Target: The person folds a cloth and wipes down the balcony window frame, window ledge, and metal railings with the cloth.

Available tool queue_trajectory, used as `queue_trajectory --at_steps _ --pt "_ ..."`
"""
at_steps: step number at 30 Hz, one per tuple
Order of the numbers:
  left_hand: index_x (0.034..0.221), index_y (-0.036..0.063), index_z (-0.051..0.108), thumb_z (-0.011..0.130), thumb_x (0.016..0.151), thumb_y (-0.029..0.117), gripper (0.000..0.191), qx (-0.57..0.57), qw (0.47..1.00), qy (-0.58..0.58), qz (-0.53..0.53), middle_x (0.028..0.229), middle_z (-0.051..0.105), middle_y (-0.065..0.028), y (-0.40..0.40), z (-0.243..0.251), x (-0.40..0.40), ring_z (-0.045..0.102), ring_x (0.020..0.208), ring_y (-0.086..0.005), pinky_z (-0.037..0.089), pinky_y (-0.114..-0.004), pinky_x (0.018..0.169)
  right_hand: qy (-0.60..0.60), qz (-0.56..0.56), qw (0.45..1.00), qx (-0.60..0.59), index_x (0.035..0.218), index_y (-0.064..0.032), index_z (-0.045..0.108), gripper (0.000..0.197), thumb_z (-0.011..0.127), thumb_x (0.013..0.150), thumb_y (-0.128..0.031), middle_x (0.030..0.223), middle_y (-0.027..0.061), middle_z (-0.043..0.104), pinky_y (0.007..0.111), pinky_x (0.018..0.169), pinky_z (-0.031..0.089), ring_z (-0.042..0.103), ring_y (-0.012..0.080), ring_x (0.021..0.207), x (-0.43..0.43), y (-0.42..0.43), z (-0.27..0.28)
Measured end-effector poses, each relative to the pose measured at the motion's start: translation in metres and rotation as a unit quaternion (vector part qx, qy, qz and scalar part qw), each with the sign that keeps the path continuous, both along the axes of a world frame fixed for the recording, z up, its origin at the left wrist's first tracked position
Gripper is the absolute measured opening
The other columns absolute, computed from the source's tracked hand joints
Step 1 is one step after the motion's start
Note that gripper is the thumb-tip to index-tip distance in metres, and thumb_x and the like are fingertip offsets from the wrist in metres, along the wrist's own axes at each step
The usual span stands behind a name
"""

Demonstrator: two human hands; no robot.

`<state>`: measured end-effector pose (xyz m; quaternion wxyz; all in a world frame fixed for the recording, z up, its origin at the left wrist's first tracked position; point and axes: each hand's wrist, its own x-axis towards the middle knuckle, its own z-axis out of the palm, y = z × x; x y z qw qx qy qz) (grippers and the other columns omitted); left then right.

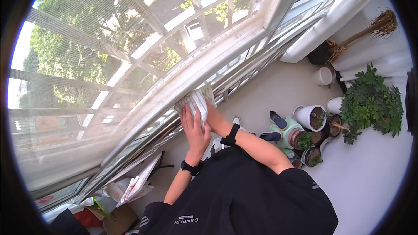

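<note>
A striped white-and-grey cloth (196, 102) is bunched between my two hands at the white window frame (228, 54). My left hand (195, 129) lies against the near side of the cloth, its fingers stretched along the folds. From the other side, my right hand (214, 116) grips the cloth, its fingers partly hidden behind the fabric. Part of the cloth hangs over the frame's lower rail, above a shiny metal railing (225, 93). Black bands circle both my wrists.
Beyond the screened window (81, 55) stand metal bars and trees. Potted plants (372, 104), white pots (315, 117) and a pair of dark shoes (277, 120) crowd the floor at right. A cardboard box (120, 218) and bags lie at lower left. A dried plant (365, 36) leans at upper right.
</note>
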<state>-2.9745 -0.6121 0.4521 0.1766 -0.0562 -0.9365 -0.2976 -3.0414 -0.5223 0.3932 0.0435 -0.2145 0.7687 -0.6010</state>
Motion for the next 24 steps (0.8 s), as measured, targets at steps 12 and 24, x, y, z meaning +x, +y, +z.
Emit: queue_trajectory --at_steps 12,24 --pt "0.129 0.0025 0.051 0.061 0.077 0.009 0.054 -0.027 0.996 -0.018 -0.085 0.151 0.032 -0.0231 0.065 0.007 -0.068 0.025 0.139 -0.0488 0.020 -0.061 0.113 0.061 -0.019 0.998 -0.016 0.128 -0.0016 0.052 0.049 0.060 0.084 -0.022 0.129 0.0204 0.053 0.043 0.103 0.039 0.049 0.0384 0.121 -0.048 0.071 0.002" --pt "0.133 0.0011 0.047 0.057 0.081 0.009 0.053 -0.074 0.991 -0.044 -0.103 0.152 0.031 -0.0237 0.216 0.015 -0.160 0.023 0.139 -0.0502 0.018 -0.060 0.114 0.036 -0.039 0.996 -0.073 0.126 0.0002 0.052 0.045 0.059 0.086 -0.019 0.126 0.0216 0.055 0.040 0.102 0.040 0.050 0.0378 0.119 -0.137 0.222 0.008"
